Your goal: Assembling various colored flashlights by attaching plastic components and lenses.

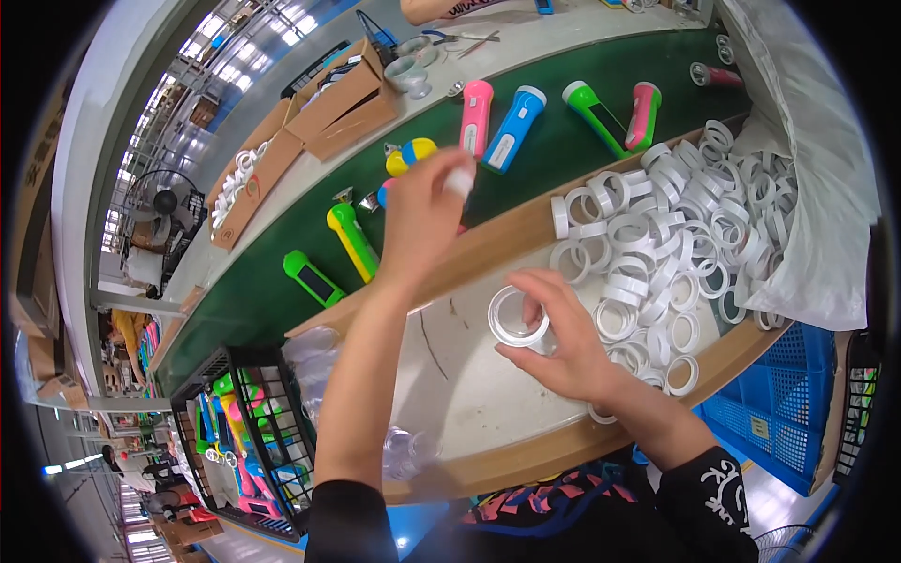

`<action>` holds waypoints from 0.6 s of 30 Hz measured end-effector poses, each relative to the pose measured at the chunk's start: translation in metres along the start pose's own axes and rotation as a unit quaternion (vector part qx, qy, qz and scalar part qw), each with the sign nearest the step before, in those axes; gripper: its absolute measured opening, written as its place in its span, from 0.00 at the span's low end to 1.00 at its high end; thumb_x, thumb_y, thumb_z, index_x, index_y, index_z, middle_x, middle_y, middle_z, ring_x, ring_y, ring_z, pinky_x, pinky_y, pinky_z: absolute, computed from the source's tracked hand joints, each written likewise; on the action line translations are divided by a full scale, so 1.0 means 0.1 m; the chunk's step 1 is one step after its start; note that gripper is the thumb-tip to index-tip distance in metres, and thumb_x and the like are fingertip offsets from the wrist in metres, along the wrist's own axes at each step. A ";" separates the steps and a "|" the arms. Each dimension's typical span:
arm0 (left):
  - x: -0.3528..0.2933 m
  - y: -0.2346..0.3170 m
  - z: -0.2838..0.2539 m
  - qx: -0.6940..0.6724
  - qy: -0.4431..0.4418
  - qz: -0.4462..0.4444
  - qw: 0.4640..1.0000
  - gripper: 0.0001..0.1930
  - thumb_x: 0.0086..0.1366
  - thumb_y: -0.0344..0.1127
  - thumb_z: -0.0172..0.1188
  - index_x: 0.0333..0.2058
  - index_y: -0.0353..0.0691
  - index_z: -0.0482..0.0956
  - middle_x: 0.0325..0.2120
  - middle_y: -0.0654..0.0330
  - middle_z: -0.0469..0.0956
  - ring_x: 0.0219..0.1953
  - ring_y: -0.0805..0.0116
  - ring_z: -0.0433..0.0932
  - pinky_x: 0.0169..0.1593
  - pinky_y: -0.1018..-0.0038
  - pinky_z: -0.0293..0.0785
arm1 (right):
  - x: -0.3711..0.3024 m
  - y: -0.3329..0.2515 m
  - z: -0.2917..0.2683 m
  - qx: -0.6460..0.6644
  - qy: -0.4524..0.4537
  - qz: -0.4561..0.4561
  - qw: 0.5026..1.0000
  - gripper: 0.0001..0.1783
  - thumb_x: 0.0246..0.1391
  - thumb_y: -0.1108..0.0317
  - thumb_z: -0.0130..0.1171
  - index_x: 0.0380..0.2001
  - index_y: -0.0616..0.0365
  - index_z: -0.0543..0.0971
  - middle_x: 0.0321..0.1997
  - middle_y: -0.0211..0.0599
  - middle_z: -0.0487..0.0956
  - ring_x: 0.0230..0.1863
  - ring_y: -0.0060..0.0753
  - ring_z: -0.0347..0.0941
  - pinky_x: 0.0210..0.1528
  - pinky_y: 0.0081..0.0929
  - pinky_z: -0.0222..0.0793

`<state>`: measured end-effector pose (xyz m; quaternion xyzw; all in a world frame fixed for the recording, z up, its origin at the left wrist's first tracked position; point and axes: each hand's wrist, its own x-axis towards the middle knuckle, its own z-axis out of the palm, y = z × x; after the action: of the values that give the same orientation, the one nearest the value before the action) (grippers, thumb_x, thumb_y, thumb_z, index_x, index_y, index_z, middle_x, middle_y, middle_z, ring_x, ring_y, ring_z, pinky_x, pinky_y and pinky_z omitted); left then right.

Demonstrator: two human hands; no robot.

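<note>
The left hand [424, 211] is up high over the green belt [272, 310], pinching a small white bit [460, 181], while the right hand [563, 342], lower and nearer the big pile of white rings [676, 235], grips a clear-faced ring [518, 317] flat above the pale table [460, 394].

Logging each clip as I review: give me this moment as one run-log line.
left hand: raised over belt, small white piece at fingertips | right hand: holds white ring | tray: heap of rings
</note>
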<state>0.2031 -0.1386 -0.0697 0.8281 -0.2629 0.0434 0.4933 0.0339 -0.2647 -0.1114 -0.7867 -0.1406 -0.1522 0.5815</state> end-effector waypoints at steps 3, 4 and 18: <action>0.81 -0.66 0.40 0.087 0.020 -0.062 0.994 0.15 0.57 0.31 0.52 0.44 0.41 0.75 0.37 0.46 0.78 0.41 0.51 0.77 0.44 0.63 0.71 | 0.05 0.08 -0.03 0.030 0.046 0.007 0.998 0.37 0.35 0.80 0.65 0.54 0.59 0.65 0.49 0.41 0.66 0.33 0.28 0.64 0.39 0.24 0.64; 0.96 -0.75 0.53 0.157 0.030 -0.062 0.985 0.16 0.58 0.31 0.51 0.46 0.44 0.75 0.38 0.45 0.77 0.43 0.48 0.76 0.46 0.60 0.71 | 0.05 0.13 -0.07 0.022 0.051 0.003 0.998 0.38 0.36 0.81 0.64 0.55 0.58 0.65 0.50 0.41 0.66 0.33 0.29 0.65 0.39 0.25 0.65; 0.17 -1.44 -0.66 0.395 -0.105 -0.031 0.912 0.21 0.53 0.30 0.56 0.47 0.56 0.73 0.37 0.46 0.71 0.42 0.46 0.73 0.45 0.57 0.71 | 0.09 0.08 -0.13 0.037 0.073 0.043 0.996 0.39 0.34 0.81 0.63 0.55 0.55 0.65 0.49 0.39 0.68 0.32 0.29 0.65 0.39 0.25 0.66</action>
<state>0.2991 -0.0356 -0.1448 0.9629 -0.2487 0.0413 0.0962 0.0444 -0.2792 -0.1109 -0.7567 -0.0697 -0.1789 0.6250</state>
